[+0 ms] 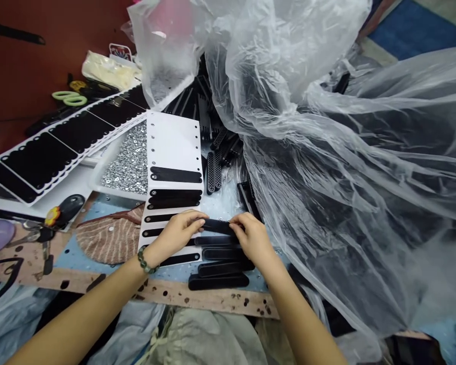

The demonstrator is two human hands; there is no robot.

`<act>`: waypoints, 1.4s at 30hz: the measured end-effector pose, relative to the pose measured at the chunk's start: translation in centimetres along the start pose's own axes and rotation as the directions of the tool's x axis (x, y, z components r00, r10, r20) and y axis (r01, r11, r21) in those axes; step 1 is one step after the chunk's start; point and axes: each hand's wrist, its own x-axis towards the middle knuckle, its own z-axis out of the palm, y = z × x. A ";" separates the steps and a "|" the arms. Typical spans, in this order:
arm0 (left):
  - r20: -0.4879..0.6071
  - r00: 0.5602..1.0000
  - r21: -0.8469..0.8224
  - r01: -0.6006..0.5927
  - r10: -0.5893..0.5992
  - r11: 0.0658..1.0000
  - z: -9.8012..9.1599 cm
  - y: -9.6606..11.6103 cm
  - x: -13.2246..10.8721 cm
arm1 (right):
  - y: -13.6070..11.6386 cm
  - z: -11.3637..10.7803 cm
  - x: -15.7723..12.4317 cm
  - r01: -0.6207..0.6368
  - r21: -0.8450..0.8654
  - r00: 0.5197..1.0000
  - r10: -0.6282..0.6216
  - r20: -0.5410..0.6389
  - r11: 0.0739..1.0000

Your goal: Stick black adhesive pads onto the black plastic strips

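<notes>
Between my hands is a long black plastic bar point(217, 226) with rounded ends, lying roughly level. My left hand point(177, 234) pinches its left end, over the edge of a white backing sheet point(173, 139) that carries black adhesive strips and a row of holes along each side. At the bar's right end, the thumb and fingers of my right hand point(253, 239) are closed on it. Several similar black bars lie in a column just below; the lowest bar point(218, 281) is near the table's front edge. Fingertips partly hide both ends of the held bar.
A white tray point(99, 175) of small shiny metal pieces stands behind the sheet. A brown striped cloth point(108, 235) lies left of my hand. Clear plastic bags point(327, 167) with black parts fill the right. Green-handled scissors point(69, 98) and more black strip sheets point(41, 159) are back left.
</notes>
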 end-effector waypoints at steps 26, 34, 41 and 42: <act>0.311 0.877 0.820 -0.443 0.365 0.364 4.2 1.8 -5.0 | -0.1 -1.6 -0.2 0.210 -0.277 0.968 -0.160 0.193 0.938; 0.317 0.890 0.859 -0.416 0.328 0.299 6.2 1.0 -5.0 | 1.4 -2.3 -7.8 0.138 -0.165 0.930 -0.185 -0.318 0.977; 0.333 0.883 0.865 -0.426 0.330 0.266 6.2 0.2 -4.6 | -1.0 4.0 -9.3 0.164 -0.374 0.985 -0.174 0.008 0.913; 0.327 0.886 0.869 -0.418 0.328 0.266 6.2 0.4 -4.5 | -0.9 4.0 -9.2 0.131 -0.361 0.990 -0.140 -0.001 0.923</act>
